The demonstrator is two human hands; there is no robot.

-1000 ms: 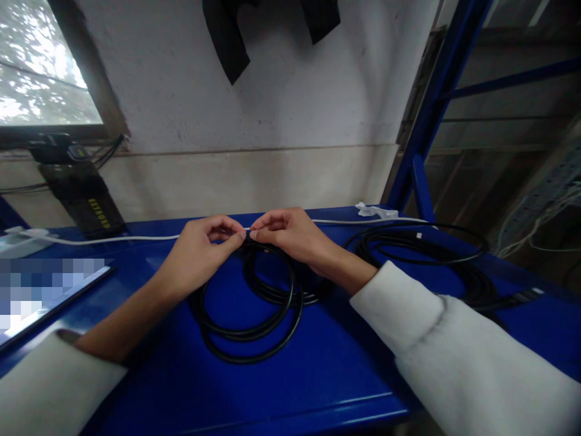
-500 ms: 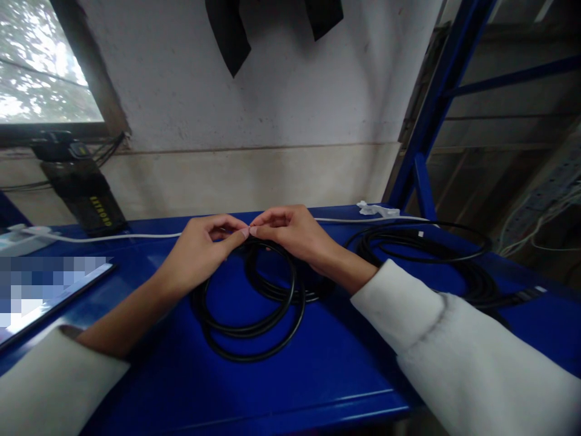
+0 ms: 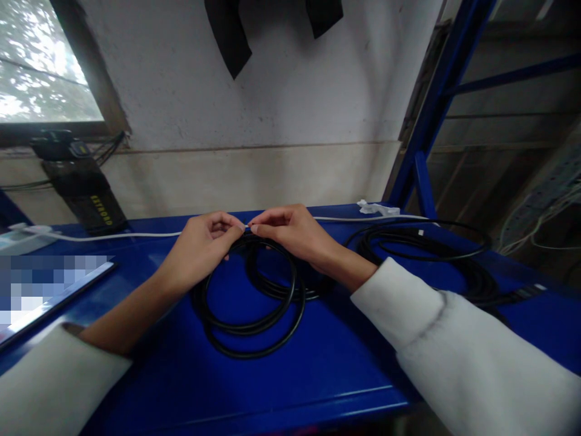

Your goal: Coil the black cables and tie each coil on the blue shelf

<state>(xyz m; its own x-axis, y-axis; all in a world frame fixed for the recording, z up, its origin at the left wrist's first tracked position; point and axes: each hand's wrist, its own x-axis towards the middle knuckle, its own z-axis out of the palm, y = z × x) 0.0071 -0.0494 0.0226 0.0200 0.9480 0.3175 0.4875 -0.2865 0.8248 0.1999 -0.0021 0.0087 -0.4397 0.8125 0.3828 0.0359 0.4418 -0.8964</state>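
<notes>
Above a loose coil of black cable [image 3: 252,355], both hands meet fingertip to fingertip. My left hand [image 3: 200,245] is pinched, thumb against forefinger. My right hand [image 3: 295,233] pinches the same way from the other side, a small gap away. Something tiny and pale shows between the fingertips; it is too small to name, and the fingers cover most of it. The coil's upper part passes right under the fingers, and whether they touch it I cannot tell. A further bundle of black loops lies partly behind my right wrist.
Right of my right arm lies a larger black cable coil [image 3: 481,281]. A white cord [image 3: 122,236] runs along the back of the blue table [image 3: 254,393]. A dark bottle [image 3: 97,203] and a tablet-like screen [image 3: 77,297] are at left, crumpled white plastic [image 3: 379,210] at back right.
The fingertips have drawn slightly apart, my left thumb shifting a little left, and a small pale bit now shows between them. The coils look almost unmoved.
</notes>
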